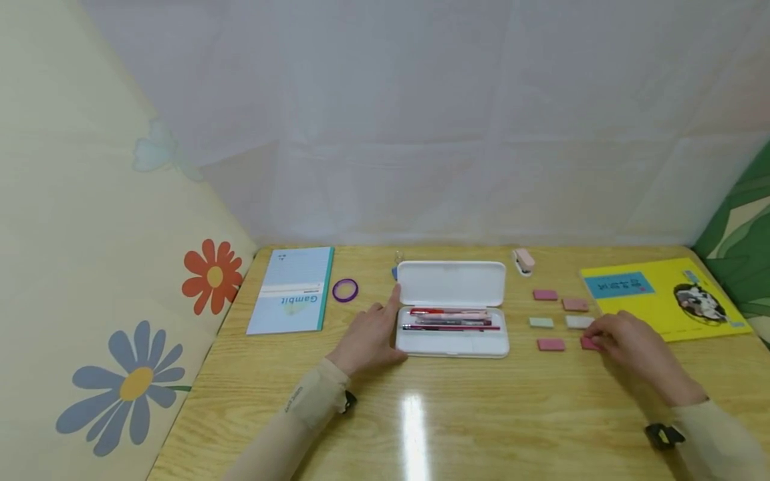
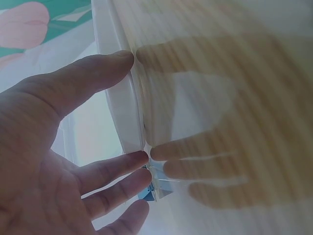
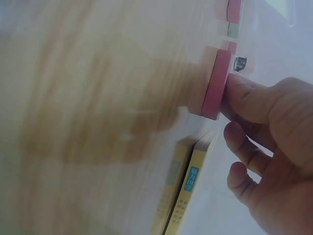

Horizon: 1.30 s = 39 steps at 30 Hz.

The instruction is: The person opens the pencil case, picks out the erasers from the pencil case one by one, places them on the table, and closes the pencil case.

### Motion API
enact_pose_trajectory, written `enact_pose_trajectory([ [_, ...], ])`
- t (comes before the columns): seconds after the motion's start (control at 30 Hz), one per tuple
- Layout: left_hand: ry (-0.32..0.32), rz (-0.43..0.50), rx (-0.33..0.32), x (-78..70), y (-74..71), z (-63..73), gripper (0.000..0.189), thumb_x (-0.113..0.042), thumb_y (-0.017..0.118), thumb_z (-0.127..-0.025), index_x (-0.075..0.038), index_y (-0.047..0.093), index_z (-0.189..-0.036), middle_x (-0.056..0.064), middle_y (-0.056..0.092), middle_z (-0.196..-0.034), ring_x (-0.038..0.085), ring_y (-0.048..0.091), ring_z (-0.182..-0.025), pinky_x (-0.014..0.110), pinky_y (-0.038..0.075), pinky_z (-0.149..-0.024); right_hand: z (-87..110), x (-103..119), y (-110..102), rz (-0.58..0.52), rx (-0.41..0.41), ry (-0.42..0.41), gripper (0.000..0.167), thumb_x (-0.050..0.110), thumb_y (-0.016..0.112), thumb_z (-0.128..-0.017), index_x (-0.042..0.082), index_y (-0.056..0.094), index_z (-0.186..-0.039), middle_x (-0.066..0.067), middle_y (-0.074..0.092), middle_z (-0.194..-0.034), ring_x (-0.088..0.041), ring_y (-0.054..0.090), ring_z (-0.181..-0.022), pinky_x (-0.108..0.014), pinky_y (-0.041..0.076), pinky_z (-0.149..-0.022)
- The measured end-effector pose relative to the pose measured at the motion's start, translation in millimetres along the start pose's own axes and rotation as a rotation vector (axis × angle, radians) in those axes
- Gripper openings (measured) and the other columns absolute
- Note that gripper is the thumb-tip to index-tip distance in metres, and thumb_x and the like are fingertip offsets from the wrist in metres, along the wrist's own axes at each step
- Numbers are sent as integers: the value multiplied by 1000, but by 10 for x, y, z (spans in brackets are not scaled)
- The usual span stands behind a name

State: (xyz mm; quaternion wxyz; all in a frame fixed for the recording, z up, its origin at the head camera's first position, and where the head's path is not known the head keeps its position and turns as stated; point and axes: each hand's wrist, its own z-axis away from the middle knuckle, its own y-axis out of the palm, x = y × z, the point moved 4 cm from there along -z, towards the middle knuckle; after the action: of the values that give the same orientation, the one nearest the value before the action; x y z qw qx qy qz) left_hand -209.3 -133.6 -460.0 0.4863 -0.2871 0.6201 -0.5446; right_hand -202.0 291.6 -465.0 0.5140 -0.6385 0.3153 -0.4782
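Note:
A white pencil case [image 1: 452, 349] lies with its lid up in the head view, holding several pens and pencils [image 1: 451, 327]. My left hand [image 1: 374, 335] rests at its left side, thumb near the front corner and index finger by the lid. In the left wrist view those fingers are spread along the case's edge [image 2: 123, 107]. On the right, my right hand [image 1: 631, 347] pinches one end of a dark pink eraser [image 3: 217, 85] low at the table. Near it lie more pink erasers [image 1: 551, 345], a pale green eraser [image 1: 541, 323] and a white eraser [image 1: 577, 322].
A pink stapler [image 1: 524, 262] stands behind the erasers. The yellow book [image 1: 662, 321] lies beyond my right hand. To the left are a notebook [image 1: 291, 314] and a purple tape ring [image 1: 345, 290]. Some small blue item [image 1: 394, 272] sits beside the lid.

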Motion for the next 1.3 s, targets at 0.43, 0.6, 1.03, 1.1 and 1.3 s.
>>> enact_pose_trajectory([
  [0.43,-5,1,4,4,-14,15,130,-39,92,-72,-2,7,-163,19,66,-132,33,61,-116,47,53,-97,-175,177,-86,-53,-5,0,7,10,73,-92,8,77,-96,0,73,-86,-14,59,-76,-40,55,-71],
  [0.6,-16,2,9,11,-10,22,130,-39,92,-72,-3,5,-163,19,66,-131,32,61,-116,47,53,-98,-426,467,-137,-161,-118,-31,17,10,69,-95,4,74,-110,-7,74,-96,-17,59,-80,-32,50,-69],
  [1.03,-24,30,-3,-31,20,7,142,-38,92,-72,-2,-14,-161,20,66,-132,34,63,-116,51,52,-100,-1046,1038,-38,-321,-51,-49,76,21,68,-97,-9,30,-155,-22,68,-106,-17,60,-74,-28,48,-61],
  [1.1,-20,35,-15,-31,11,4,145,-37,93,-71,0,-16,-159,20,66,-131,35,63,-115,52,52,-99,-1047,1070,-43,-302,-53,-56,71,21,67,-98,-8,34,-153,-21,68,-104,-19,60,-75,-29,48,-60],
  [1.3,-33,58,-42,-9,-7,20,152,-34,94,-70,0,-28,-155,21,66,-133,38,63,-118,54,53,-99,-911,1158,-121,-303,-105,-127,51,14,62,-101,-4,48,-147,-26,68,-120,-31,70,-92,-40,60,-71],
])
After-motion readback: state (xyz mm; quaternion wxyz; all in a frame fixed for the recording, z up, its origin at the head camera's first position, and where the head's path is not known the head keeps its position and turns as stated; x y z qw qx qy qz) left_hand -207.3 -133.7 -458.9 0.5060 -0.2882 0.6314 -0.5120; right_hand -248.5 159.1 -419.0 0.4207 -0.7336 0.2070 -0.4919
